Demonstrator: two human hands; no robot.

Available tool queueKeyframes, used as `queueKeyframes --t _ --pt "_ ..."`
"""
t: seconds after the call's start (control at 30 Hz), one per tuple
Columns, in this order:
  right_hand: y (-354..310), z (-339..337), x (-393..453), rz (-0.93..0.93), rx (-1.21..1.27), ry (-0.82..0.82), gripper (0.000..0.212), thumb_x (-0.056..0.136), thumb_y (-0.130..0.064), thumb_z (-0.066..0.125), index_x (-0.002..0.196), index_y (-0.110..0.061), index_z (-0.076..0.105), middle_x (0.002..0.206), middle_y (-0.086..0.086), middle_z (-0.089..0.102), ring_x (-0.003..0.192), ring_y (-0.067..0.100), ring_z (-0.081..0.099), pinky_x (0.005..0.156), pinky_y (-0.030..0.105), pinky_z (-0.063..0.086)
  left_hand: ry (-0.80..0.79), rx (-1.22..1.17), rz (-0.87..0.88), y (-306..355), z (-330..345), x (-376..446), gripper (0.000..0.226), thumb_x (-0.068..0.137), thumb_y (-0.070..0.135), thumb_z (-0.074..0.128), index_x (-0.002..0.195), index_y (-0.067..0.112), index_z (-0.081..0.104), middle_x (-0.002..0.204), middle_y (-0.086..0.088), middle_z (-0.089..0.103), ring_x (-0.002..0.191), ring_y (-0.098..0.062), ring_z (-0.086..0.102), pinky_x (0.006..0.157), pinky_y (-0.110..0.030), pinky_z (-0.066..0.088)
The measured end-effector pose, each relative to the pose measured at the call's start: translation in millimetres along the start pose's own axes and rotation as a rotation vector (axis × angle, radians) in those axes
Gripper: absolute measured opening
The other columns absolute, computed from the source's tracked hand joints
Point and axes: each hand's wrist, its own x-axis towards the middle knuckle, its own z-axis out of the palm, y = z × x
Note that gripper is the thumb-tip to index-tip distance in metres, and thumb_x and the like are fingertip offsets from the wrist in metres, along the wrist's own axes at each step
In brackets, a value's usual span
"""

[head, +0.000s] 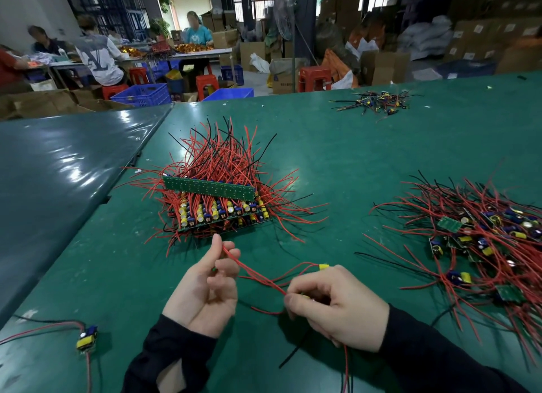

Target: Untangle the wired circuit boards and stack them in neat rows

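Near front edge of green bench [366, 164]: left hand [205, 287] pinching red wires [258, 275], right hand [334, 304] curled around wired circuit board [323, 266] (mostly hidden); stacked rows [217, 208] mid-bench, tangled pile [484, 246] at right edge.

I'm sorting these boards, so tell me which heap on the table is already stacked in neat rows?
The middle heap, just beyond the left hand: its boards stand in rows. The right heap and the small far heap are loose tangles.

On the table [352, 164], the stacked boards [217, 208] lie left of the tangled heap [481, 246], hands nearest.
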Motion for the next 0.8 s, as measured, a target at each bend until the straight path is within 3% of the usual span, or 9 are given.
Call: queueKeyframes --t 0.07,0.17,0.27,0.4,0.53,0.6,0.73,0.8 --pt "0 -1 0 -0.029 -0.048 0.02 0.026 0.092 -0.016 0.056 0.066 -0.015 0.06 0.038 -0.007 0.04 0.032 0.007 0.036 0.041 0.02 0.029 -0.08 -0.047 -0.04 2 -2 0 0.023 0.062 0.013 0.077 0.07 0.006 0.057 0.064 0.0 0.048 0.028 0.002 0.04 0.027 -0.01 0.032" --pt "1 -5 0 -0.03 -0.034 0.044 0.027 0.092 -0.019 0.056 0.065 -0.018 0.059 0.037 -0.007 0.042 0.03 0.005 0.039 0.04 0.02 0.033 -0.27 0.012 -0.046 4 0 -6 0.052 0.023 0.003 0.096 0.059 0.005 0.058 0.056 0.0 0.046 0.021 -0.002 0.032 0.021 -0.009 0.024" --pt "3 -9 0 -0.033 0.048 0.075 0.022 0.089 -0.026 0.054 0.07 -0.017 0.06 0.038 -0.003 0.046 0.029 0.011 0.042 0.04 0.018 0.034 -0.357 0.06 -0.022 2 3 -10 0.05 0.026 0.009 0.097 0.059 0.008 0.059 0.056 0.002 0.046 0.021 -0.003 0.031 0.021 -0.01 0.023" --pt "7 -9 -1 -0.06 0.106 0.09 0.012 0.089 -0.028 0.054 0.086 -0.022 0.064 0.04 -0.002 0.049 0.031 0.01 0.043 0.039 0.017 0.035 -0.306 -0.044 -0.037 5 1 -8 0.058 0.021 0.001 0.095 0.067 0.008 0.06 0.062 0.002 0.049 0.026 -0.003 0.034 0.022 -0.01 0.025" --pt "9 -5 -1 -0.115 0.063 0.02 0.011 0.09 -0.031 0.054 0.09 -0.029 0.064 0.047 -0.002 0.051 0.036 0.012 0.048 0.045 0.021 0.04 -0.335 0.037 -0.029 5 2 -10 0.053 0.025 0.006 0.096 0.062 0.008 0.058 0.059 0.004 0.043 0.03 -0.003 0.011 0.021 -0.01 0.02" --pt "8 -4 0 -0.159 0.018 0.013 0.01 0.092 -0.034 0.053 0.091 -0.035 0.063 0.055 0.003 0.056 0.041 0.012 0.052 0.049 0.021 0.042 -0.346 0.088 -0.03 7 2 -11 0.052 0.027 0.008 0.096 0.059 0.009 0.056 0.057 0.004 0.039 0.033 -0.003 0.008 0.021 -0.011 0.018" --pt "5 -3 0 -0.232 -0.033 -0.048 0.01 0.094 -0.035 0.052 0.092 -0.036 0.062 0.075 0.01 0.066 0.046 0.013 0.057 0.052 0.019 0.044 -0.289 0.059 -0.047 10 -2 -6 0.053 0.021 0.004 0.096 0.06 0.007 0.059 0.054 0.003 0.044 0.024 -0.003 0.02 0.021 -0.011 0.021" --pt "4 -4 0 -0.233 -0.048 -0.059 0.011 0.095 -0.033 0.053 0.091 -0.03 0.063 0.069 0.007 0.066 0.044 0.011 0.056 0.053 0.016 0.042 -0.212 0.019 -0.05 9 -3 -2 0.051 0.024 0.0 0.094 0.062 0.005 0.061 0.055 0.0 0.048 0.024 -0.002 0.03 0.022 -0.01 0.023"
